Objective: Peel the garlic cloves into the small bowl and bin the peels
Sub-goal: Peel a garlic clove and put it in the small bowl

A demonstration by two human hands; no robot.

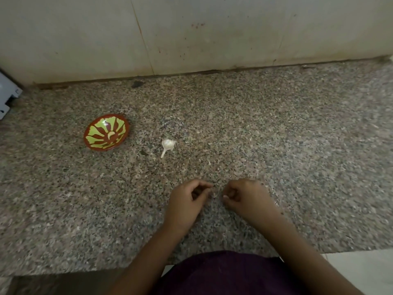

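Purple clothing (223, 273) fills the bottom edge, with both forearms reaching out from it over the speckled granite surface (297, 135).

At the far left edge, a grey-white plastic object (8, 96) sits against the wall, cut off by the frame. Its purpose cannot be told.

Next comes the small bowl (106, 132), red-brown with yellow-green petal shapes. It stands well apart from the hands, and one pale peeled clove (110, 135) already lies at its centre, so it is probably parked there as the drop-off point.

Right of it, the garlic bulb (168, 144) lies on its side with its stalk pointing towards the person, within easy reach for the next clove.

The left hand (187, 199) hovers low over the surface with its fingers curled and thumb meeting forefinger. Whether a scrap of peel sits between them I cannot tell.

Just beside it but not touching, the right hand (246, 196) curls its fingers around a small pale bit, most likely a garlic clove (225, 196) being stripped.

No bin is in view, and no brand, label or writing can be read anywhere.
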